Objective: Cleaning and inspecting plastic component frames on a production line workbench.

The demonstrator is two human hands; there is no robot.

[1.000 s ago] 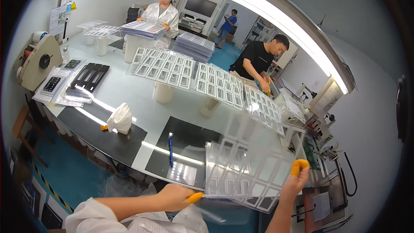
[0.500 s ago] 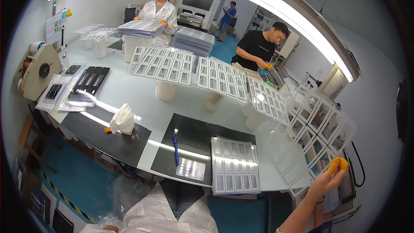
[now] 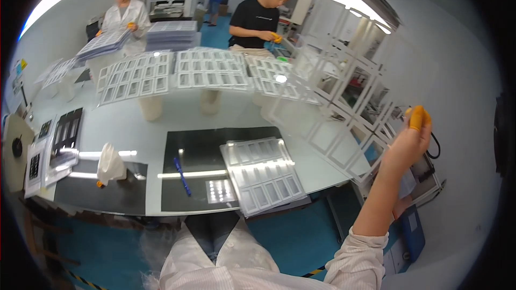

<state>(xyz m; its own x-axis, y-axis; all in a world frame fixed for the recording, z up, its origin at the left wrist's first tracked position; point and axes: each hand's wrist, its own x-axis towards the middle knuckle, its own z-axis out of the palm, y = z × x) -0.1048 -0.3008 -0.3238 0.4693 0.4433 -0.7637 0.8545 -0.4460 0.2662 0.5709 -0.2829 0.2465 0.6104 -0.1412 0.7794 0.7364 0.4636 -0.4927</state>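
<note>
My right hand (image 3: 409,142), with orange finger covers on its fingertips, is raised at the right. Its fingers are pinched on the edge of a large clear plastic sheet (image 3: 352,111) printed with white rectangular frames. The sheet stands tilted over the right end of the table, and the room shows through it. Below and left of it, a stack of similar framed sheets (image 3: 263,177) lies at the table's front edge, partly on a black mat (image 3: 174,196). My left hand is out of view.
Framed sheets (image 3: 211,70) rest on white cylindrical supports (image 3: 210,103) across the table. A blue pen (image 3: 182,176) and a crumpled white cloth (image 3: 111,164) lie nearer. One person in white (image 3: 124,19) and another in black (image 3: 258,21) work beyond the table.
My right hand has risen with the clear sheet, which now stands higher. The view has turned right, so the table's contents appear further left. A bit of my left hand has left the lower edge.
</note>
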